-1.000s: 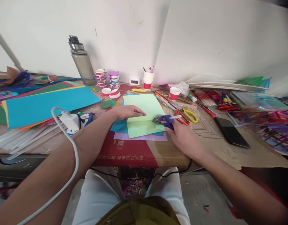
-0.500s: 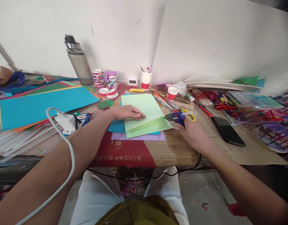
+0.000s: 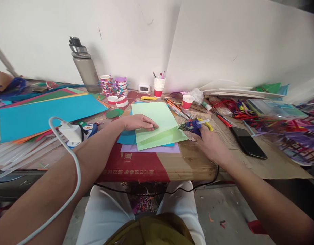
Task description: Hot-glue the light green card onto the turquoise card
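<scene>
White walls point(image 3: 121, 41) stand behind a messy table, and a big piece of red and brown cardboard point(image 3: 139, 166) makes the spot to work on. On it lies a light green paper point(image 3: 157, 115), with a blue paper point(image 3: 126, 137) and a purple paper point(image 3: 125, 148) peeking out below. Near the front, the green paper makes two layers; I cannot tell if it is one folded sheet or two sheets. The left hand point(image 3: 140, 122) rests flat on the green paper's left side, fingers close together and not pinching anything. The right hand point(image 3: 209, 141) is wrapped around a blue glue gun point(image 3: 194, 126), but its trigger is hidden. The gun's tip points left, right by the green paper's right edge, and I cannot tell if it touches. So the green paper is under the left fingers and just past the tip of the gun. This looks like the gluing step, though no glue can be seen for sure. The next move seems to call for keeping the paper flat and guiding the hot tip along the edge, well away from the left fingertips.
</scene>
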Available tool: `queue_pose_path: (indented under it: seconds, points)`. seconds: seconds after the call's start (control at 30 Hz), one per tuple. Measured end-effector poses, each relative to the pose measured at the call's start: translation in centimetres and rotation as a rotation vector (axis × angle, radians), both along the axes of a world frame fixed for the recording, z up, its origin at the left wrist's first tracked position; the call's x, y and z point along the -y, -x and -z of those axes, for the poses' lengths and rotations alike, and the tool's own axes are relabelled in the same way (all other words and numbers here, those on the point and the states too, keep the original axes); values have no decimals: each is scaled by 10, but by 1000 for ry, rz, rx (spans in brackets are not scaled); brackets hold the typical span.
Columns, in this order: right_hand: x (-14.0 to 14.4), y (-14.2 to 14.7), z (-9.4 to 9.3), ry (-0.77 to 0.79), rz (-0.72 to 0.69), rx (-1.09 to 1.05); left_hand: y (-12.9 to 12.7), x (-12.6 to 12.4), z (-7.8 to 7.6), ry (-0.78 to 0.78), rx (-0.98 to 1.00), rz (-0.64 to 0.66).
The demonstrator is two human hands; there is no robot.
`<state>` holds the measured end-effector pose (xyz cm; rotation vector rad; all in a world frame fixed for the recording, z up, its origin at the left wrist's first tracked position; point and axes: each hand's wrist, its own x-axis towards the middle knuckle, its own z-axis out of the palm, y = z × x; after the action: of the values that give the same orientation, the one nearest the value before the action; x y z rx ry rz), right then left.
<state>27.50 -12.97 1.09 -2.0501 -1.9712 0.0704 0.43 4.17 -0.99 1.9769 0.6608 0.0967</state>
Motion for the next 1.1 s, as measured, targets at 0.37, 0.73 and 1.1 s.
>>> queue_pose_path:
  seconds: [0.37, 0.73, 1.1]
  points:
    - [-4, -6, -1, 25, 51, 15, 1, 0, -1, -11, 1, 28]
    - [-5, -9, 0, 5, 57, 74, 2, -2, 1, -37, -3, 45]
    - [-7, -8, 0, 4, 55, 80, 2, -2, 2, -21, 14, 52]
